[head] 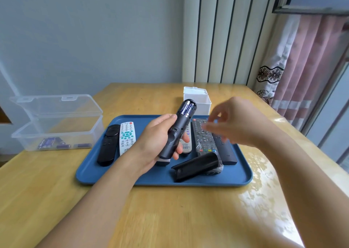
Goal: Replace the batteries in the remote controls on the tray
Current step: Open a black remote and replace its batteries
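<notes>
Tilting a dark remote (176, 132) back-side up above the blue tray (94, 174), the left hand (156, 143) wraps it so both batteries (187, 108) face the right hand (234, 123), whose blurred fingers (214, 115) hover loosely spread, empty; the removed cover (196, 166) lies near on the tray

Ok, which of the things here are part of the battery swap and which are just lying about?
Part of the job:
- grey remote in left hand, two batteries showing
- right hand, empty
- black cover
- other remotes on the tray
- clear box with loose batteries
- white box, contents hidden

Lying about:
- curtain
- table
</notes>
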Motion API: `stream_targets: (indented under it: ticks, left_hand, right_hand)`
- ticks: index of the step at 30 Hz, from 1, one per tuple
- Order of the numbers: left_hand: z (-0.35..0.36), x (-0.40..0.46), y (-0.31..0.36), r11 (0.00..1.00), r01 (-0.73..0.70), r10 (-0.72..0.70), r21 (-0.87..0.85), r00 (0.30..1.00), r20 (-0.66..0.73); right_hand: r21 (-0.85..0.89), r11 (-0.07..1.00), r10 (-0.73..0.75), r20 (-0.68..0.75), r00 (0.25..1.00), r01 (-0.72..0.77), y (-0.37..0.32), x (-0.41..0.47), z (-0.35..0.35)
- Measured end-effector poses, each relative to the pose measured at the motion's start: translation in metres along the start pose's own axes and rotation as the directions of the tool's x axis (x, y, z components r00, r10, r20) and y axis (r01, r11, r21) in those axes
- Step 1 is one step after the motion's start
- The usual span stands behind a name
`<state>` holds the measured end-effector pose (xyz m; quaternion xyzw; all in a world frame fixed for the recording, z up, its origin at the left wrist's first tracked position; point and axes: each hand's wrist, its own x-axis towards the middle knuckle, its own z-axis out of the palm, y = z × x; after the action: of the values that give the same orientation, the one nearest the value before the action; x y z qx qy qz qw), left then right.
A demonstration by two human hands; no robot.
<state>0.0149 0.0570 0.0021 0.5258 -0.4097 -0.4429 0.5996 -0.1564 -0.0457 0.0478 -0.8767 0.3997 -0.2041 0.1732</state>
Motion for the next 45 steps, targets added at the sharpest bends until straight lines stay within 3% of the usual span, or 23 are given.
stream_targets:
  ticks: [3,8,19,29,38,45]
  left_hand:
    - [0.003,-0.001,0.001,1.0,0.0,0.0,0.004,0.999,0.045]
    - [0.005,-0.002,-0.001,0.99,-0.053,0.04,0.134,0.995,0.096]
    - [0.008,0.0,-0.005,0.969,-0.115,0.109,0.219,0.993,0.042]
    - [0.007,0.002,-0.008,0.911,-0.176,0.186,0.374,0.983,0.01]
    - [0.004,0.0,-0.01,0.751,-0.267,0.326,0.604,0.945,0.012]
    - [0.004,0.002,-0.014,0.722,-0.225,0.306,0.655,0.952,-0.01]
  right_hand:
    - [0.223,0.955,-0.123,-0.302,0.945,0.196,-0.002,0.009,0.017]
    - [0.262,0.926,-0.145,-0.415,0.898,0.27,-0.006,0.011,0.043]
    - [0.258,0.924,-0.15,-0.434,0.888,0.282,-0.011,0.007,0.041]
    - [0.029,0.938,-0.299,-0.436,0.849,0.346,-0.007,0.009,0.041]
    - [-0.167,0.949,-0.31,-0.371,0.875,0.266,-0.009,0.01,0.043]
    - [-0.122,0.959,-0.285,-0.403,0.87,0.257,-0.009,0.008,0.054]
